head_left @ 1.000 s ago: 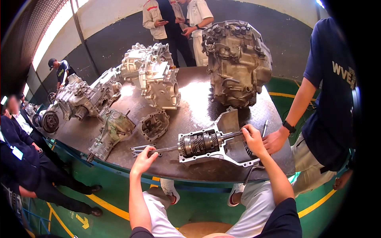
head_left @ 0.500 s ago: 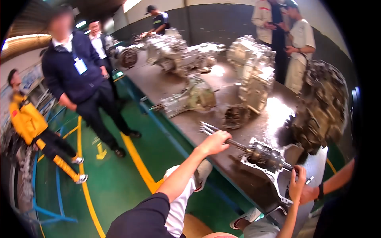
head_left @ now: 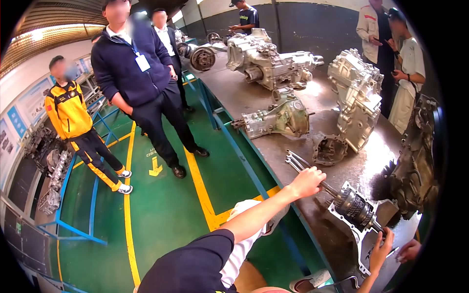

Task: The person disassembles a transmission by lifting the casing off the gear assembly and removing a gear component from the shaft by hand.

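A gear shaft with several gears lies in an open, light-metal gearbox housing half on the workbench. My left hand is closed around the thin, far end of the shaft, outside the housing. At the near end, my right hand has its fingers closed on the shaft's tip. Some of its fingertips are hidden. Metal rods with forked ends lie just beyond my left hand. Another person's hand is to the right of my right hand, apart from it, near a small pen-like object.
On the workbench stand several gearbox casings, including a silver one, a smaller greenish one and a ring-like housing. A dark, oily assembly is at right. Several people stand around the bench; a blue rail runs along its left side.
The view has swung left, so the scene sits further right. Both my hands stay on the shaft. The other person's hand has drawn away from beside my right hand.
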